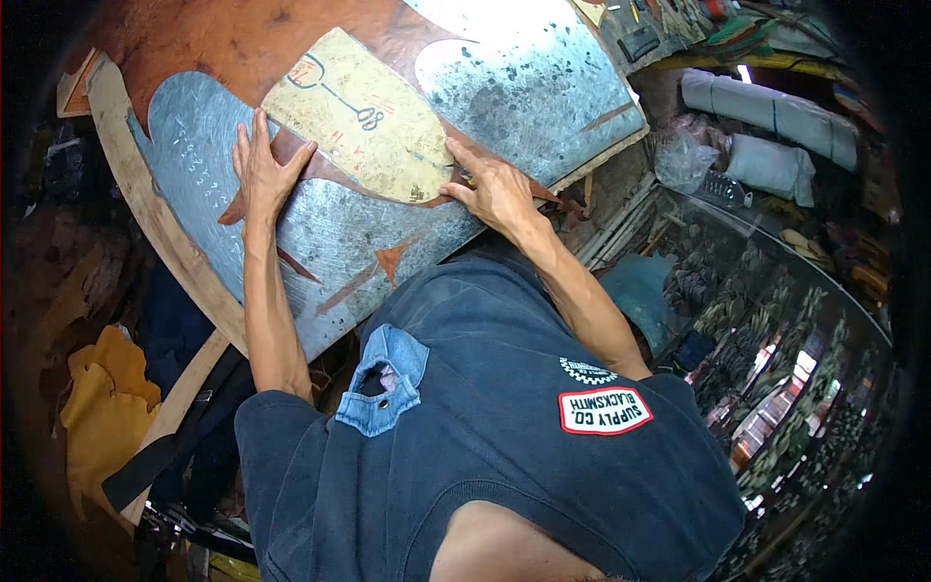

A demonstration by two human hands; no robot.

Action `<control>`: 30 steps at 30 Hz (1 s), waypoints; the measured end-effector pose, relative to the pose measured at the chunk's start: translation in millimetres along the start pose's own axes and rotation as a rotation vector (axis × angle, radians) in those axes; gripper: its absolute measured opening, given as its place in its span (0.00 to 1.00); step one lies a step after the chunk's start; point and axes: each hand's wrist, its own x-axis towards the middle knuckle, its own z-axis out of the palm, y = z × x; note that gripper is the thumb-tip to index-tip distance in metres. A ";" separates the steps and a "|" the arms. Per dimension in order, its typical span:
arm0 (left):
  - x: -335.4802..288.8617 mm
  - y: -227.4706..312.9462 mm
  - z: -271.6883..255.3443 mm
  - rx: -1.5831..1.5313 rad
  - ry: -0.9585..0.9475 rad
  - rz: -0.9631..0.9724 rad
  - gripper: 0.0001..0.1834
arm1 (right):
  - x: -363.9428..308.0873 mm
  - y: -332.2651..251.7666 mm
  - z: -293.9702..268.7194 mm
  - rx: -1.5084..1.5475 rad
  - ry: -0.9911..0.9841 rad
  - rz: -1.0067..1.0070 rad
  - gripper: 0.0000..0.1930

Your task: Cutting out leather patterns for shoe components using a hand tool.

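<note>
Your left hand (262, 170) lies flat on the leather piece (291, 160), just left of the card template (364, 116). Your right hand (495, 189) presses the template's right lower edge — fingertips on it. Template sits on the leather; the leather sits on the metal sheet (524, 87), which covers the workbench (145, 209). Small leather offcuts (393, 260) lie on the sheet between your forearms. Rolled material (766, 107) is far right — glass display case (776, 320) below it.

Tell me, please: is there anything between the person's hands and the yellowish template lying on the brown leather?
Nothing visible. The left hand lies flat at the left edge of the yellowish template, over the brown leather. The right hand presses with its fingertips at the template's lower right corner. Both hands are bare on the metal-covered table.
</note>
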 end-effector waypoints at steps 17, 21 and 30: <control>-1.1 2.7 4.2 -0.002 0.007 0.019 0.44 | 3.3 4.2 1.0 0.064 -0.035 0.029 0.35; 1.4 5.9 -4.2 -0.007 0.017 0.013 0.44 | 5.6 2.9 -4.7 0.042 -0.155 0.076 0.35; 0.7 4.8 -10.6 0.012 -0.027 -0.033 0.44 | 15.9 18.1 -12.9 0.194 -0.207 -0.102 0.32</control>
